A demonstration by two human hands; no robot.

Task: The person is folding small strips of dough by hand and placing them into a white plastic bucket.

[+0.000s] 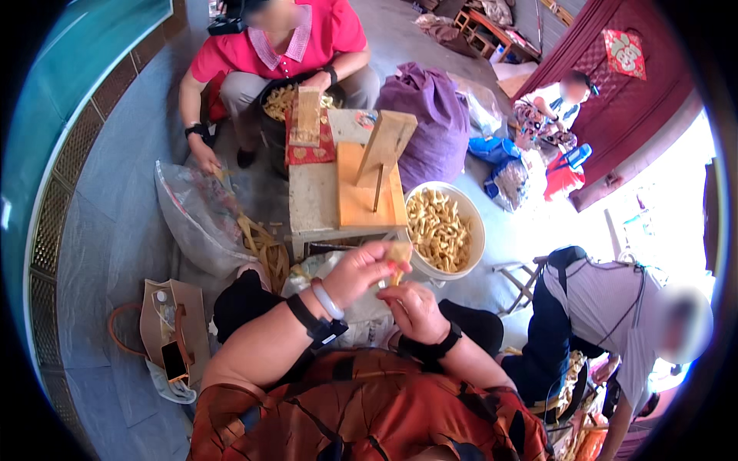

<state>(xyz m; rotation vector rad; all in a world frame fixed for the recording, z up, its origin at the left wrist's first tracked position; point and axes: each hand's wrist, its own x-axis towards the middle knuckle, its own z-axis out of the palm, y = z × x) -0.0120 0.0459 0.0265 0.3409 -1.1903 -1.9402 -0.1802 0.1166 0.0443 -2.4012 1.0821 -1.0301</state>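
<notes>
In the lower middle, my left hand [367,269] pinches a small folded tan piece [397,253]. My right hand [415,311] is just below it, fingers curled at the piece's narrow lower part. Both hands are over a pale bag [361,329] at my lap. Beyond them a light wooden board with an upright plank and thin post [357,206] rests on a low, worn table [311,215]. To its right is a white bucket [476,230] full of small tan knotted pieces [437,223].
A person in pink [207,65] sits opposite, beside a plastic bag [184,215] and loose strips. A purple sack [419,115] stands behind the bucket. A bent-over person [596,307] is at right, another [557,104] farther back. A beige handbag [157,323] sits at left.
</notes>
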